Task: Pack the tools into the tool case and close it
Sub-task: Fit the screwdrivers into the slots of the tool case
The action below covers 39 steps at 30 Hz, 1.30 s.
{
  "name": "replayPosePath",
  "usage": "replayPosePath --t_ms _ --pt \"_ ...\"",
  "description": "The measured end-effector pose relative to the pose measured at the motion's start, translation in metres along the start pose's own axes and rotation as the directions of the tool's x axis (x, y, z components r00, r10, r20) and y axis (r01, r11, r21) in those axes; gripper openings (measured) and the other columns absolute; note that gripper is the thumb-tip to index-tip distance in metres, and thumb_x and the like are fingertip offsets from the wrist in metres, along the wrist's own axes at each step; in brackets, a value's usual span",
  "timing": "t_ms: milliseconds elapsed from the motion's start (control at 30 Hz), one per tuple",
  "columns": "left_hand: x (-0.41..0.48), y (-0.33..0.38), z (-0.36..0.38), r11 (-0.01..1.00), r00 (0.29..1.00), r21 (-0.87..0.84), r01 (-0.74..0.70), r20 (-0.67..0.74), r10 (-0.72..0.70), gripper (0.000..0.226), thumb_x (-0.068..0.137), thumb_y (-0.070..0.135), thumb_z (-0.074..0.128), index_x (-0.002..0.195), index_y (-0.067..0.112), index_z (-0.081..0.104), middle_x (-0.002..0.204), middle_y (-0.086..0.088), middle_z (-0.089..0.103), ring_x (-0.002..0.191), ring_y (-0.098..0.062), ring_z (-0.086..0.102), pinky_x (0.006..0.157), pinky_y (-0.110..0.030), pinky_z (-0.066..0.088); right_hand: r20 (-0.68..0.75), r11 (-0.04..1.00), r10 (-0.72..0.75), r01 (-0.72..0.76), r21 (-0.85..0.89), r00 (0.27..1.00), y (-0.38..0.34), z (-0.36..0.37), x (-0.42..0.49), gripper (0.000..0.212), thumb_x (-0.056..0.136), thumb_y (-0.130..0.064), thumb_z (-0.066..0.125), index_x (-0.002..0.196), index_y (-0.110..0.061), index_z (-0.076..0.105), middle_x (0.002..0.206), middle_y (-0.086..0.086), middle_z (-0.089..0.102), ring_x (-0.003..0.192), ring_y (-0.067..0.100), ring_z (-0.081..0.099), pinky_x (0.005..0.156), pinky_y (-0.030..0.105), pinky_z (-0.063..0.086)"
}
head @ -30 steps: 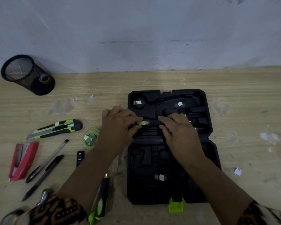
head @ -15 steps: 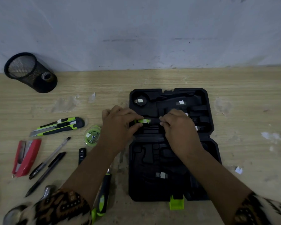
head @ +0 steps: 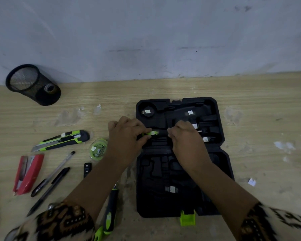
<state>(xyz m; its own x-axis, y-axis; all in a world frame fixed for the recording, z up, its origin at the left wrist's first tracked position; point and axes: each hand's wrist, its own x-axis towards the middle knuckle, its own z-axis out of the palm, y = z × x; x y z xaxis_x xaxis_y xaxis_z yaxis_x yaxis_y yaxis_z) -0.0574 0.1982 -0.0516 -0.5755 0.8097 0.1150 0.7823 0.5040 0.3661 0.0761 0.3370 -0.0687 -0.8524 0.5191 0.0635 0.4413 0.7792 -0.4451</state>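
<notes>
Head view: the left hand [head: 127,136] pinches the green end of a slim tool [head: 154,132]. The right hand [head: 188,141] curls its fingers [head: 172,134] round the dark end, over the open tool case [head: 214,105]. The tool looks light and rigid, best held by both ends.

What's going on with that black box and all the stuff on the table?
A person is packing tools into an open black tool case. The left hand pinches the green end of a small tool and the right hand holds its other end, fitting it into a slot in the case's far half. A utility knife, tape measure and screwdriver lie on the table to the left, not yet packed.
</notes>
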Motion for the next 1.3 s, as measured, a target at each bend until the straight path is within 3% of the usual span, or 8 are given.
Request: replayPosePath --t_ms 200,333,433,533,633,800,1067,1300 --pt "-0.002 0.004 0.003 0.999 1.000 0.043 0.023 -0.010 -0.022 0.013 0.077 0.039 0.073 0.088 0.032 0.077 0.088 0.016 0.067 0.088 -0.017 0.057 0.076 -0.034 0.022 -0.037 0.994 0.011 -0.015 -0.110 0.999 -0.014 -0.005 -0.008 0.019 0.068 0.014 0.065 0.077 -0.003 0.065 0.081 0.010 0.053 0.075 0.023 0.049 0.059 0.027 0.028" --pt "0.000 0.008 0.001 0.997 1.000 0.078 0.015 0.009 -0.015 0.009 0.076 0.032 0.078 0.084 0.028 0.077 0.081 0.011 0.065 0.084 -0.020 0.058 0.074 -0.034 0.021 -0.021 0.993 0.019 -0.021 -0.117 1.000 -0.011 -0.004 -0.010 0.015 0.074 0.008 0.069 0.082 -0.005 0.067 0.083 0.008 0.052 0.078 0.022 0.048 0.059 0.026 0.030" --pt "0.002 0.012 -0.001 0.992 0.999 0.125 -0.032 0.026 0.029 0.012 0.075 0.028 0.079 0.086 0.026 0.077 0.078 0.007 0.065 0.081 -0.024 0.059 0.074 -0.034 0.022 -0.005 0.997 0.038 -0.038 -0.069 0.999 -0.011 -0.006 -0.007 0.009 0.080 0.006 0.068 0.082 -0.002 0.069 0.083 0.007 0.050 0.077 0.021 0.049 0.056 0.029 0.045" --pt "0.000 0.011 -0.006 0.985 0.999 0.167 -0.053 0.015 0.052 0.016 0.076 0.029 0.078 0.091 0.025 0.077 0.086 0.006 0.069 0.087 -0.023 0.059 0.076 -0.035 0.021 0.012 0.998 0.042 -0.041 -0.049 0.999 -0.011 -0.014 -0.004 0.011 0.089 -0.004 0.064 0.094 -0.001 0.074 0.090 0.011 0.056 0.082 0.024 0.055 0.066 0.037 0.055" --pt "0.000 0.010 -0.011 0.989 1.000 0.150 0.011 0.006 -0.012 0.018 0.078 0.034 0.076 0.093 0.026 0.076 0.092 0.007 0.070 0.095 -0.023 0.057 0.079 -0.036 0.022 0.028 0.997 0.074 -0.073 -0.016 0.997 -0.014 -0.019 -0.001 0.017 0.093 -0.006 0.059 0.099 -0.001 0.074 0.096 0.012 0.061 0.089 0.024 0.058 0.077 0.035 0.053" --pt "-0.002 0.007 -0.007 0.993 0.998 0.105 0.054 0.023 -0.056 0.018 0.080 0.036 0.073 0.095 0.027 0.075 0.097 0.009 0.068 0.102 -0.022 0.053 0.080 -0.035 0.021 0.015 0.992 0.124 -0.124 0.029 0.992 -0.016 -0.014 0.004 0.014 0.090 0.002 0.058 0.090 0.002 0.072 0.093 0.012 0.062 0.086 0.024 0.059 0.075 0.037 0.053" --pt "0.000 0.007 -0.009 0.994 0.994 0.056 0.099 0.048 -0.101 0.020 0.084 0.036 0.070 0.101 0.029 0.073 0.100 0.007 0.062 0.104 -0.021 0.050 0.083 -0.036 0.025 0.055 0.991 0.129 -0.131 0.040 0.990 -0.017 -0.019 0.006 0.014 0.091 -0.002 0.059 0.098 0.001 0.071 0.099 0.014 0.063 0.093 0.026 0.059 0.079 0.034 0.050" --pt "-0.024 0.001 -0.016 0.976 0.987 -0.154 0.151 -0.030 -0.158 0.014 0.087 0.027 0.066 0.100 0.027 0.072 0.096 0.010 0.062 0.096 -0.016 0.058 0.083 -0.034 0.032 0.018 0.977 0.170 -0.171 0.131 0.985 -0.031 -0.029 -0.002 0.022 0.092 -0.014 0.062 0.112 -0.006 0.067 0.107 0.009 0.061 0.099 0.023 0.057 0.089 0.033 0.048"
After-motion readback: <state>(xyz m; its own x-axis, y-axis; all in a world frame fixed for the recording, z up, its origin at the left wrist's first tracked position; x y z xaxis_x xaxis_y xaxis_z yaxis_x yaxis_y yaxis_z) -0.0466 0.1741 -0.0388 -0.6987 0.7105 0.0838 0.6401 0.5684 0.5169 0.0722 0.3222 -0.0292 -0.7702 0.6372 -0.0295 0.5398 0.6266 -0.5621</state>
